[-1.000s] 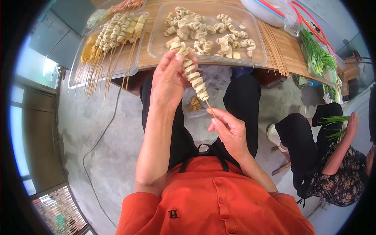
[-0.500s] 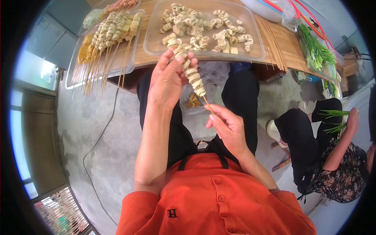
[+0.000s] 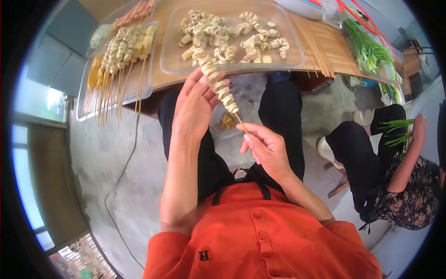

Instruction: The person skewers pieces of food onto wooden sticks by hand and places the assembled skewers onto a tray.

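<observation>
Skewer [image 3: 226, 96] across middle, tray [image 3: 174, 60] ahead, room leftward

Table [image 3: 335, 50]: filled skewers [image 3: 122, 50], loose sticks [image 3: 312, 46] and a plastic tray [image 3: 291, 58], marking a food-preparation room (home or eatery, unclear)
Greens [image 3: 370, 50]: heaped at one end
Floor [image 3: 97, 153]: bare, grey

"Spot any lettering?"
"Yes: a capital H [image 3: 203, 255], just one, on the front of the orange-red shirt [image 3: 227, 218]."
"Printed or stitched?"
"Hard to tell from here. Black, at any rate, with small serifs and thick strokes."
"Whereabouts on the shirt?"
"On the left side, near the buttoned placket [image 3: 262, 246] but clear of it. Readable, though small."
</observation>
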`<act>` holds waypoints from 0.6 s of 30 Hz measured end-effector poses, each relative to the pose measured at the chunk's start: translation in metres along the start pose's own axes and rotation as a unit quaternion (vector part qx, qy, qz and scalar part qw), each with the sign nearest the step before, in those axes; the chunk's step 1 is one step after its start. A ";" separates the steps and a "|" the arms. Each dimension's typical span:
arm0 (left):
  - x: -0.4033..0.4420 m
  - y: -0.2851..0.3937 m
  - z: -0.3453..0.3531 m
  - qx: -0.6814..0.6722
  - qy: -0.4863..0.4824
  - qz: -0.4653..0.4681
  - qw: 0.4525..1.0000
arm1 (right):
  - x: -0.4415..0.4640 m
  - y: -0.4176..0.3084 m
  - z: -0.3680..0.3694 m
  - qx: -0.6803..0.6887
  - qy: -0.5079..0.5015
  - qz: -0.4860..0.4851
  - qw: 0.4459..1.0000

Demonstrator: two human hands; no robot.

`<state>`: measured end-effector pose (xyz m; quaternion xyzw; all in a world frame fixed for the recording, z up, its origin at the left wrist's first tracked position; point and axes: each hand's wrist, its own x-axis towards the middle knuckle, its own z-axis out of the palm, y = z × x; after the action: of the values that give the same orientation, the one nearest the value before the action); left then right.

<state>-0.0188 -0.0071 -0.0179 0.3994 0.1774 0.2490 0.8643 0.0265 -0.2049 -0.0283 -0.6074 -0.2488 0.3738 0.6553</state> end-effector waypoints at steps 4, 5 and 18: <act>-0.023 -0.009 0.003 0.120 0.046 0.004 0.992 | 0.009 -0.004 -0.006 0.066 -0.005 0.030 0.997; -0.032 -0.015 0.002 0.183 0.035 0.024 0.982 | 0.013 -0.001 -0.007 0.068 -0.003 0.022 0.997; -0.087 -0.029 0.034 0.197 -0.016 -0.053 0.979 | 0.042 -0.004 0.015 0.253 0.009 -0.039 0.967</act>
<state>-0.0637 -0.0935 -0.0101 0.5555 0.2305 0.1564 0.7835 0.0409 -0.1620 -0.0281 -0.4153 -0.1634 0.3934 0.8038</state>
